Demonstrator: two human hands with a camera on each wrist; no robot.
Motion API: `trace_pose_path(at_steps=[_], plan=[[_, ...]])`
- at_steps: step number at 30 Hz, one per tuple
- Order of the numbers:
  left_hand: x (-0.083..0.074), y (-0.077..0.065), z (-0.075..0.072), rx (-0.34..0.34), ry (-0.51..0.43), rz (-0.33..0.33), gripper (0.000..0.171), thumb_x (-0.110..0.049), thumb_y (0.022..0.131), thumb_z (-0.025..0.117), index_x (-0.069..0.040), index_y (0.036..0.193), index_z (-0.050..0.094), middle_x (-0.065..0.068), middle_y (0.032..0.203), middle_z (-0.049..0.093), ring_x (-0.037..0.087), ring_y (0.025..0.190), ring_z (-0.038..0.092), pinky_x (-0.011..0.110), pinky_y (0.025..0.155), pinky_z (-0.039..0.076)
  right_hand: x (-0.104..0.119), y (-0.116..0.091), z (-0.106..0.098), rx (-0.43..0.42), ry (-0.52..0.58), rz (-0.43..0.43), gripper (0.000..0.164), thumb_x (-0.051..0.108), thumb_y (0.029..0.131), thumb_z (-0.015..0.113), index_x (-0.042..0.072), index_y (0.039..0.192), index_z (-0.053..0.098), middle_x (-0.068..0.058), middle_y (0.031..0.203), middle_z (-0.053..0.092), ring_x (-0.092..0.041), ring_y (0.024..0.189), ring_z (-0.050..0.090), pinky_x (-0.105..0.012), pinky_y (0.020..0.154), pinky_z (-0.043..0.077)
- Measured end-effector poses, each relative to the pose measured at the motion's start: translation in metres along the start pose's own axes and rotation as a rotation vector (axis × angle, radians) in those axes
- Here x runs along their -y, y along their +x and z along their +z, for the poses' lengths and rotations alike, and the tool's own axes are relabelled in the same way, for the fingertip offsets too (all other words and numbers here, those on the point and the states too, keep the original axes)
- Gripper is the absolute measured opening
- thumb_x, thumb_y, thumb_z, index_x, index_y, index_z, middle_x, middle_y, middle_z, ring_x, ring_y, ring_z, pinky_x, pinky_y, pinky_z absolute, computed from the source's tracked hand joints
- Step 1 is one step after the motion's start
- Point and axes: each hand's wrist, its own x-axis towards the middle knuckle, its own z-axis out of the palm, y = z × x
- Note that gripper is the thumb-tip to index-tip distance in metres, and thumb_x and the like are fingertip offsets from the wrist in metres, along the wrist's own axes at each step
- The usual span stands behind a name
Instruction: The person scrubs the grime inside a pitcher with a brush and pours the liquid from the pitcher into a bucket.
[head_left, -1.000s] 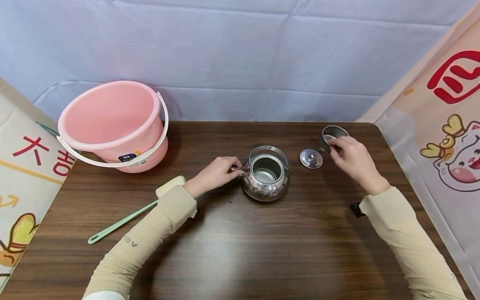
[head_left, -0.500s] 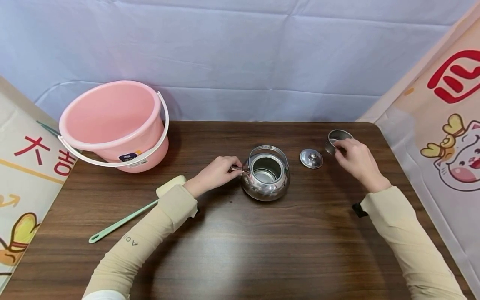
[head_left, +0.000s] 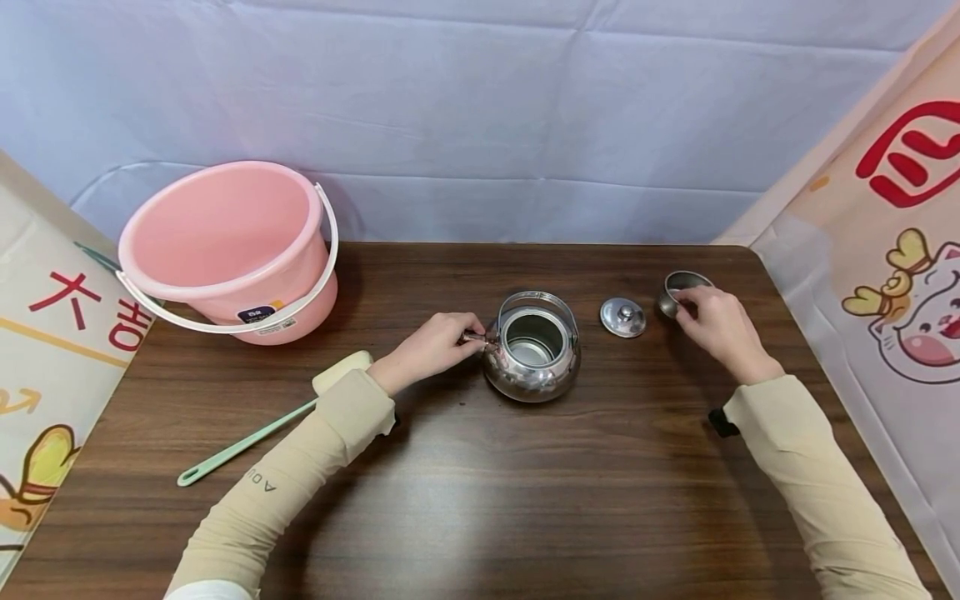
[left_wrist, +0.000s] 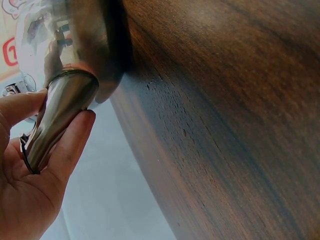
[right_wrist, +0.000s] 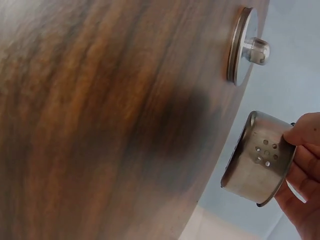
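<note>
My left hand (head_left: 433, 348) grips the short spout (left_wrist: 62, 117) of a shiny steel teakettle (head_left: 528, 385), thumb on one side and fingers on the other. The kettle sits upright on the table, lidless, its wire handle raised over the round opening. At the right, my right hand (head_left: 720, 327) pinches the rim of a small steel tea strainer (right_wrist: 250, 172) between thumb and fingers. Small holes show in the strainer's wall, and its mouth faces up, close over the table. The knobbed kettle lid (head_left: 622, 318) lies just left of the strainer.
A pink bucket (head_left: 300, 287) with a white handle stands at the back left. In front of it lies a green-handled brush or scrubber (head_left: 247, 442) with a pale head, partly behind the left forearm. Cloth hangs behind the dark wooden table (head_left: 540, 508) and at both sides.
The right hand has moved the tea strainer slightly right and nearer the person, and the strainer's tilt has changed. My left hand and the teakettle have stayed still.
</note>
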Motion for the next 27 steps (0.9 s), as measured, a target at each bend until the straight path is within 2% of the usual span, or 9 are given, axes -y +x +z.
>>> trace_pose_path(at_steps=[11,19,27], plan=[[-0.001,-0.001,-0.001,0.0,-0.002,-0.008,0.017,-0.018,0.088,0.06,-0.005,0.098,0.063,0.005,0.093,0.065,0.011,0.079,0.058,0.026,0.07,0.046,-0.005,0.0,0.005,0.071,0.011,0.028,0.022,0.0,0.082,0.057,-0.008,0.101,0.063,-0.028,0.094,0.061,-0.031,0.066,0.056,-0.043,0.057,0.04],[0.0,0.0,0.0,0.004,-0.009,-0.005,0.017,-0.019,0.089,0.059,-0.005,0.099,0.063,0.006,0.094,0.065,0.011,0.079,0.058,0.026,0.07,0.046,-0.01,-0.002,0.01,0.074,0.009,0.023,0.022,0.0,0.08,0.056,-0.007,0.099,0.064,-0.027,0.093,0.062,-0.04,0.078,0.059,-0.05,0.065,0.043],[-0.001,0.0,-0.001,-0.008,-0.004,0.005,0.017,-0.018,0.088,0.06,-0.005,0.098,0.063,0.006,0.093,0.065,0.012,0.079,0.059,0.026,0.07,0.046,-0.009,-0.002,0.012,0.102,0.016,0.044,0.02,0.003,0.08,0.057,-0.006,0.098,0.063,-0.026,0.089,0.063,-0.039,0.075,0.058,-0.051,0.065,0.043]])
